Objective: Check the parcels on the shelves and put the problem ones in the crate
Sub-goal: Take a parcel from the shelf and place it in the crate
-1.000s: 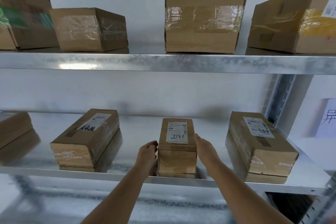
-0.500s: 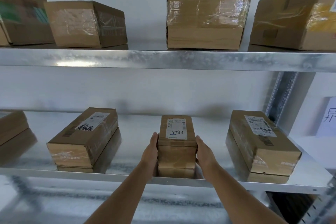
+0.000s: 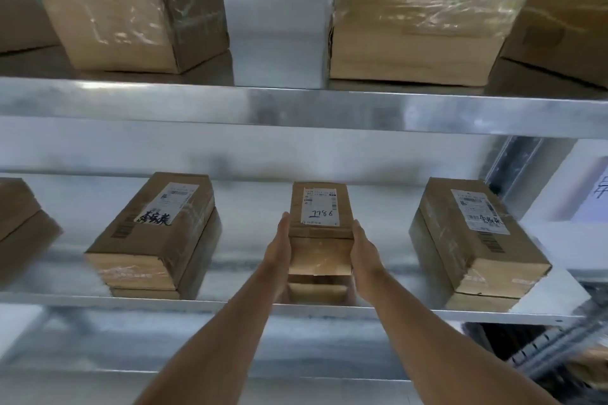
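Observation:
A small brown parcel [image 3: 320, 255] with a white label and handwritten blue digits sits in the middle of the lower metal shelf [image 3: 82, 298]. My left hand [image 3: 279, 248] presses flat against its left side. On the right side my right hand [image 3: 363, 251] does the same, fingers straight, so the parcel is clamped between my palms. Its front end looks raised a little off the shelf, above its own reflection. A dark, blurred, crate-like thing [image 3: 523, 347] shows below the shelf at the lower right.
A longer labelled parcel [image 3: 148, 237] lies to the left and another [image 3: 470, 240] to the right, with one more at the far left edge [image 3: 19, 217]. The upper shelf [image 3: 296, 108] carries larger taped boxes [image 3: 131, 13] [image 3: 421, 20]. A paper sign [image 3: 595, 194] hangs at right.
My hands came in from either side of the small parcel and now press flat on its sides. The view has moved closer and tilted up.

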Motion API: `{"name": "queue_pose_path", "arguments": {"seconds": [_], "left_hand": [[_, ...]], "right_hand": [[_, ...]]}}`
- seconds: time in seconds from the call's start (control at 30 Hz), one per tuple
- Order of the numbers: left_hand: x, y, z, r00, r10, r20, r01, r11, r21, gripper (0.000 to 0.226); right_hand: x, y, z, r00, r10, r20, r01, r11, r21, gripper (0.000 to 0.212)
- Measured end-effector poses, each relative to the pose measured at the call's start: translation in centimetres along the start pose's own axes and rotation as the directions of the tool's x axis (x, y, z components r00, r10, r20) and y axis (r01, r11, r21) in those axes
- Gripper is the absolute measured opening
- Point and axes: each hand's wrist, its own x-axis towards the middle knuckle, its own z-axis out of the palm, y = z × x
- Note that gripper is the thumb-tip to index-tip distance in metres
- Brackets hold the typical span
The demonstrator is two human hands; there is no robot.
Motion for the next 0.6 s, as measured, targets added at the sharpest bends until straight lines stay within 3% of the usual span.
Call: {"name": "queue_pose_path", "arguments": {"seconds": [0.17, 0.33, 0.43, 0.6], "left_hand": [[-6.6, 5.4, 0.8, 0.978, -0.16, -0.132, 0.162, 0.987, 0.007, 0.05], [-15.9, 10.0, 2.6, 0.96, -0.242, -0.138, 0.244, 0.97, 0.002, 0.048], [-21.9, 12.4, 3.6, 0.939, -0.291, -0.182, 0.306, 0.95, 0.059, 0.054], [-31.3, 15.5, 5.3, 0.882, -0.386, -0.269, 0.424, 0.9, 0.099, 0.06]], "right_hand": [[-6.6, -6.1, 0.8, 0.991, 0.132, -0.025, -0.134, 0.986, -0.101, 0.044], [-15.3, -11.8, -0.5, 0.969, 0.246, -0.004, -0.246, 0.964, -0.103, 0.048], [-18.5, -12.3, -2.5, 0.963, 0.271, 0.011, -0.267, 0.955, -0.129, 0.058], [-30.6, -18.8, -4.3, 0.925, 0.379, -0.024, -0.377, 0.911, -0.167, 0.05]]}}
